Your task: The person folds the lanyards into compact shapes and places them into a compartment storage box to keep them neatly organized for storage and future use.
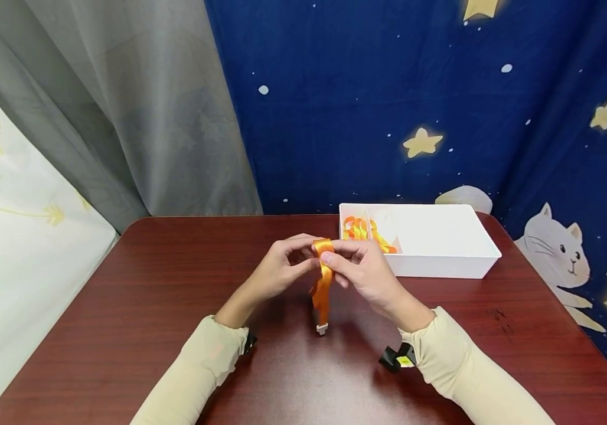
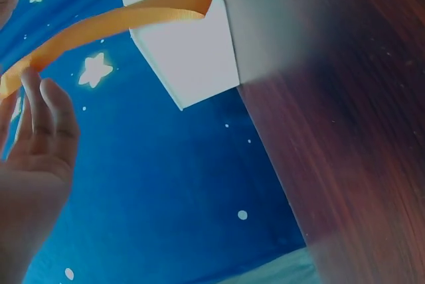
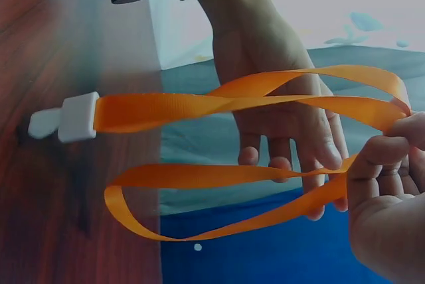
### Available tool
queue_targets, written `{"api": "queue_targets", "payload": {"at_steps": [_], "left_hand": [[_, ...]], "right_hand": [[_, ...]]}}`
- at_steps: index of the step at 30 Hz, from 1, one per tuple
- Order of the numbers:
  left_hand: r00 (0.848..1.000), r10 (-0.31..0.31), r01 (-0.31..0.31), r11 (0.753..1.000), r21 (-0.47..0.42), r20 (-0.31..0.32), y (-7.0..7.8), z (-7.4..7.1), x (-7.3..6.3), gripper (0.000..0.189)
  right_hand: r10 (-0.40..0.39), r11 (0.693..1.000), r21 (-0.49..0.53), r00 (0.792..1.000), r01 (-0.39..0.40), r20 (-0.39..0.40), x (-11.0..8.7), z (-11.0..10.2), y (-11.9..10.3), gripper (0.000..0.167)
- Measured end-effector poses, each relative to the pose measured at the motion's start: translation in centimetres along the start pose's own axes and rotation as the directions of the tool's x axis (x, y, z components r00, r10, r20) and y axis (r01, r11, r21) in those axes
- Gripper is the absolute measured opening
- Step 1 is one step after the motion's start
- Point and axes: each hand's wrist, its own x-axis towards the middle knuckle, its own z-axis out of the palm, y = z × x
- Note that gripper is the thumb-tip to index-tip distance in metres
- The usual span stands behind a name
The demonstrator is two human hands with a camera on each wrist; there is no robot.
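Observation:
An orange ribbon lanyard [image 1: 323, 289] hangs folded in loops between my two hands, just over the table. At its lower end is a white plastic clip [image 3: 78, 118], which points down toward the tabletop. My right hand [image 1: 364, 274] pinches the top of the folded ribbon, thumb pressed on its front. From the other side, my left hand [image 1: 277, 268] holds the ribbon between thumb and fingertips. In the right wrist view, one loop passes between the left thumb and fingers, while the strands with the clip run in front of that palm.
Behind my right hand stands a white box [image 1: 436, 265] with divided compartments at its left end. More orange lanyards [image 1: 355, 227] lie in those compartments. The dark red table [image 1: 176, 295] ends at a grey curtain and a blue starry curtain.

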Motion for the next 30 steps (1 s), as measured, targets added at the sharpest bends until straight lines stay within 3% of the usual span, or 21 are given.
{"api": "queue_targets", "payload": {"at_steps": [5,10,16,24,30], "left_hand": [[0.997,-0.014,0.018,0.998,-0.055,0.078,0.0,0.0,0.2,0.015],[0.993,-0.068,0.08,0.989,-0.128,0.1,0.2,0.2,0.1,0.012],[0.996,-0.078,0.086,0.98,-0.177,0.049,0.6,0.6,0.1,0.005],[0.99,-0.11,0.094,0.981,-0.169,-0.089,0.9,1.3,-0.4,0.006],[0.993,-0.084,0.073,0.989,-0.125,-0.086,0.9,1.8,-0.7,0.012]], "right_hand": [[0.002,1.0,0.02,1.0,-0.002,0.016,0.0,-0.1,-0.5,0.028],[0.02,0.999,0.045,0.999,-0.022,0.042,0.0,-0.2,-0.9,0.028],[0.026,0.998,0.057,0.998,-0.029,0.056,-0.2,-0.3,-1.6,0.028],[0.027,0.999,0.031,0.998,-0.028,0.051,-0.2,-0.5,-2.1,0.028],[0.055,0.998,0.022,0.998,-0.055,-0.003,0.1,-0.8,-2.4,0.025]]}}
